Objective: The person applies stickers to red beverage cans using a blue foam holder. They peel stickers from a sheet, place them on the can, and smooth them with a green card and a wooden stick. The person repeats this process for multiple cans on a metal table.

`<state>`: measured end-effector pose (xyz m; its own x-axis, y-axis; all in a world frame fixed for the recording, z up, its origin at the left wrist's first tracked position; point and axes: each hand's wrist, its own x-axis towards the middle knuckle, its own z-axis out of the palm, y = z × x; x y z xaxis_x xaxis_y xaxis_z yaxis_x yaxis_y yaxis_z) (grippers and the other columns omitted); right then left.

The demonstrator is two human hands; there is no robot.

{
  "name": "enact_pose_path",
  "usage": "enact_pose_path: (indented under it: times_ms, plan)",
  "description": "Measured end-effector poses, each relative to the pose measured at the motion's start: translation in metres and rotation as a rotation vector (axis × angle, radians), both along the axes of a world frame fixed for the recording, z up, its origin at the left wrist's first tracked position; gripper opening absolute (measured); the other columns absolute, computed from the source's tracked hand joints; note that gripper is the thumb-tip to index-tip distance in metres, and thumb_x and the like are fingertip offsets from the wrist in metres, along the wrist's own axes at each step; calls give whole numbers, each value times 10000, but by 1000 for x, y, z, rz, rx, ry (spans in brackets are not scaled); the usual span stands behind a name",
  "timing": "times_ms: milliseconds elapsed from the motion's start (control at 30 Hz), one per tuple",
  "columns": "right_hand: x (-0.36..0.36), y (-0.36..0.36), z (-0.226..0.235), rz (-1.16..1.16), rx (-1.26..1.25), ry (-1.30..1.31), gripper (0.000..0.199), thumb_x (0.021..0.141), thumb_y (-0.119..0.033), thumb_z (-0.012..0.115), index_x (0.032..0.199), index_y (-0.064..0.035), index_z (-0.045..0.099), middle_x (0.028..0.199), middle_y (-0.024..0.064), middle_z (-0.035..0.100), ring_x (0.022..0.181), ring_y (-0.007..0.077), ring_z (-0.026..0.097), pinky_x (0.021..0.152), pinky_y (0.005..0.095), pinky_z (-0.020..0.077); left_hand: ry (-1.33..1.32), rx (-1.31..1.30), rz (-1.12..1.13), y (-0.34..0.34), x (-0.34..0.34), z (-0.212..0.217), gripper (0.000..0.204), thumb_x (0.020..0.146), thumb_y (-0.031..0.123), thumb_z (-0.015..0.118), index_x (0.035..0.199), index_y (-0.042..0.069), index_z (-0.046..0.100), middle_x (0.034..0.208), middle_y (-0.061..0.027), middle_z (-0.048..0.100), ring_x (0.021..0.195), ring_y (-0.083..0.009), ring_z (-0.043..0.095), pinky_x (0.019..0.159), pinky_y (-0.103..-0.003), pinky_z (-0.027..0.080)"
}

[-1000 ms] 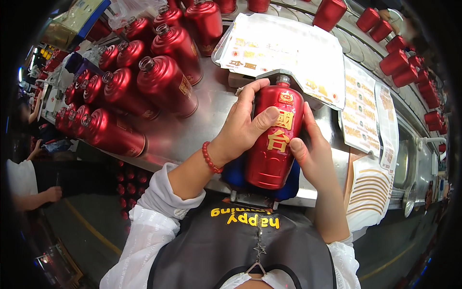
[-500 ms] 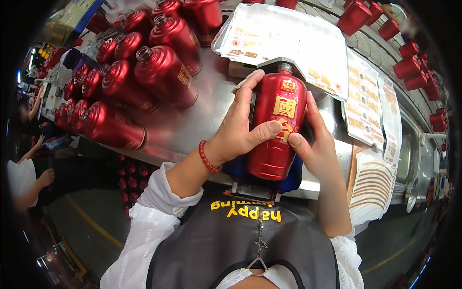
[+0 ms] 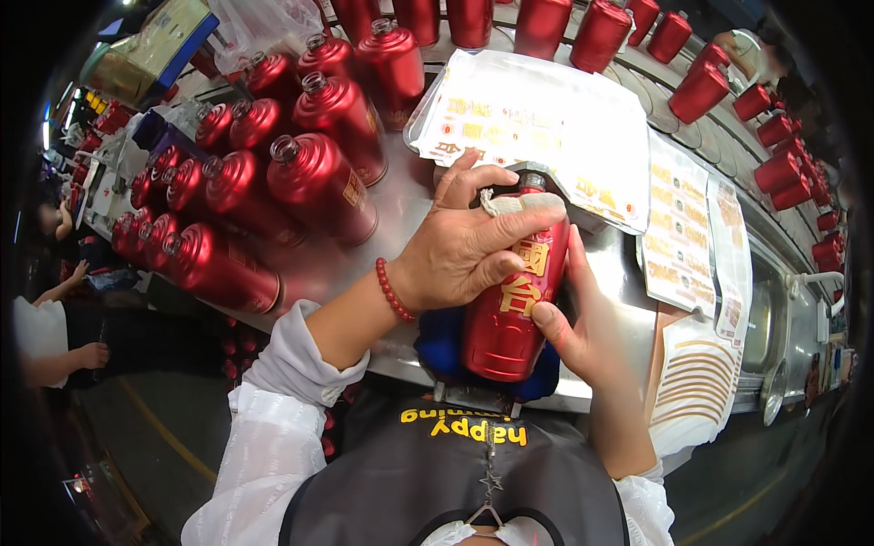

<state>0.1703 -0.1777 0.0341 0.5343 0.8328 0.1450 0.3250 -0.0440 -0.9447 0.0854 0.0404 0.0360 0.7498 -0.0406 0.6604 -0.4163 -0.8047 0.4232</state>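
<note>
A red bottle (image 3: 496, 341) with raised gold characters lies on its back in front of me, its base toward me. Beneath it, a blue pad (image 3: 442, 344) shows at both sides of the base. My left hand (image 3: 437, 250) reaches across the bottle's upper front and presses a pale cloth (image 3: 521, 204) there, index finger stretched over it and thumb beside the gold characters. The cloth and fingers hide the emblem area. Along the bottle's right side rests my right hand (image 3: 587, 337), gripping it with the thumb on the front.
Several upright red bottles (image 3: 332, 177) crowd the table's left. White label sheets (image 3: 546, 100) lie beyond the bottle, with more label sheets (image 3: 678, 218) and a sheet of brown curved strips (image 3: 696, 382) at right. Red bottles (image 3: 701, 91) line the conveyor behind. Another person's hand (image 3: 91, 355) shows at far left.
My left hand has moved from the bottle's left side to across its upper front, bringing the cloth over it. The right hand still holds the bottle. The view has shifted slightly.
</note>
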Motion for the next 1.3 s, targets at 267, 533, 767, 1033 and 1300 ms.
enact_pose_path:
  times_ms: [267, 533, 767, 1033, 1300]
  plan:
    - [1, 0, -1, -9, -18, 24, 928, 921, -268, 734, 1569, 83, 169, 1484, 294, 455, 1343, 307, 510, 1056, 360, 461, 182, -694, -28, -14, 16, -9, 401, 1033, 287, 578, 1328, 16, 582, 1225, -94, 649, 1198, -197, 517, 1066, -333, 401]
    - [2, 0, 1, 1, -24, -20, 930, 922, -279, 733, 1570, 82, 172, 1465, 306, 467, 1343, 324, 513, 1082, 379, 437, 272, -954, -80, -17, 25, -15, 313, 1008, 111, 573, 1305, 43, 502, 1213, -73, 576, 1142, -132, 546, 1015, -292, 448]
    - [1, 0, -5, -13, 0, 5, 934, 922, -293, 734, 1573, 74, 174, 1442, 302, 491, 1332, 320, 524, 1072, 375, 444, 326, -842, -41, -19, 25, -6, 338, 994, 110, 584, 1312, 48, 488, 1211, -64, 545, 1148, -123, 514, 1018, -289, 435]
    - [3, -1, -6, -9, -12, -41, 943, 920, -301, 736, 1576, 67, 169, 1418, 296, 512, 1291, 318, 558, 1038, 368, 473, 330, -884, -77, -17, 25, -7, 335, 997, 102, 560, 1316, 39, 480, 1208, -68, 540, 1144, -121, 507, 1024, -288, 424]
    - [10, -10, 8, -119, -33, -204, 765, 927, -174, 719, 1540, 46, 318, 1374, 242, 576, 1239, 308, 599, 1024, 366, 486, 298, -929, -55, -16, 22, -14, 295, 1041, 151, 496, 1307, 24, 493, 1243, -80, 559, 1152, -129, 535, 1030, -296, 433]
